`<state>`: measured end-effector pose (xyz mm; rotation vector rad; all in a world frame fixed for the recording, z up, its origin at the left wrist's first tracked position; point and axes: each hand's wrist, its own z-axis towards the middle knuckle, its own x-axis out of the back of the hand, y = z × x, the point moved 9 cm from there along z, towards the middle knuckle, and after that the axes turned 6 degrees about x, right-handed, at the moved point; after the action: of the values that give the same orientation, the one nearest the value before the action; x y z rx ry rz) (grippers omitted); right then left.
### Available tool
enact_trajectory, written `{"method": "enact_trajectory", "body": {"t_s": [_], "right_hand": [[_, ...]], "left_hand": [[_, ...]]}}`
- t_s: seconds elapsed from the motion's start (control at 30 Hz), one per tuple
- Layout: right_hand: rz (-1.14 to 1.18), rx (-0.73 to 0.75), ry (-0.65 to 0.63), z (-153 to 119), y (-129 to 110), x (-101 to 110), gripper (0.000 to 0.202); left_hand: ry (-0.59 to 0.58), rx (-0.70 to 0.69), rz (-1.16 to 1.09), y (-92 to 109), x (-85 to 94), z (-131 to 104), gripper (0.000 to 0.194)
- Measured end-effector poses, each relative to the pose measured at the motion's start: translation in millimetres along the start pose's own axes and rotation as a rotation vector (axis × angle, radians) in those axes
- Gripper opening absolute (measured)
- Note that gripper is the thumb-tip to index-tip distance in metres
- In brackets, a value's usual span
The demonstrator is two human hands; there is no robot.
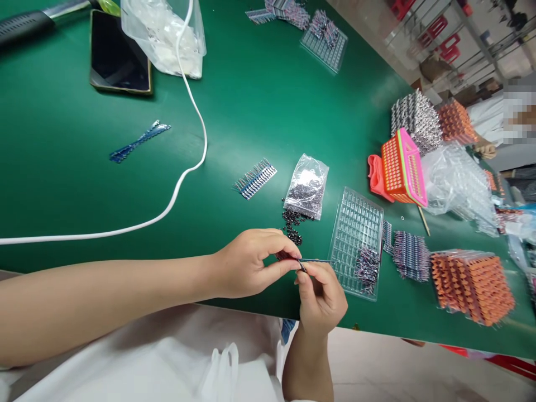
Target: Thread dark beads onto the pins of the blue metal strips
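Observation:
My left hand (255, 262) is closed in a pinch around a thin, dark blue component strip (316, 261), which sticks out to the right above my right hand. Close against it, my right hand (322, 298) pinches a tiny dark piece (302, 268) at the strip; its exact kind is too small to tell. Just beyond the fingers lie loose black bead-like parts (293, 223), spilling from a clear plastic bag (309, 187). A comb-like strip of components with wire leads (256, 178) rests left of the bag. Right of my hands is a clear compartment tray (349, 245) holding small wired parts (368, 269).
A white cable (205, 134) curves across the green table (234, 111). A phone (119, 53), plastic bag (167, 39) and black-handled tool (29, 28) lie far left. Orange stacked parts (473, 285) and an orange-pink basket (402, 167) stand right. Another person (488, 120) is partly visible.

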<state>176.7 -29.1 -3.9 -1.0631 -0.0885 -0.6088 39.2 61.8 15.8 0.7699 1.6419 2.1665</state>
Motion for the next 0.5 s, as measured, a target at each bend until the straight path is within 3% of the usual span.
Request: {"method": "enact_trajectory", "body": {"t_s": [0.33, 0.5], "right_hand": [[0.133, -0.098, -0.071, 1.0, 9.8, -5.1, 0.022], [0.134, -0.121, -0.074, 1.3, 11.3, -6.4, 0.020]], "left_hand": [[0.035, 0.057, 0.014, -0.2, 3.8, -0.7, 0.009], [0.049, 0.003, 0.055, 4.2, 4.8, -1.7, 0.010]]}}
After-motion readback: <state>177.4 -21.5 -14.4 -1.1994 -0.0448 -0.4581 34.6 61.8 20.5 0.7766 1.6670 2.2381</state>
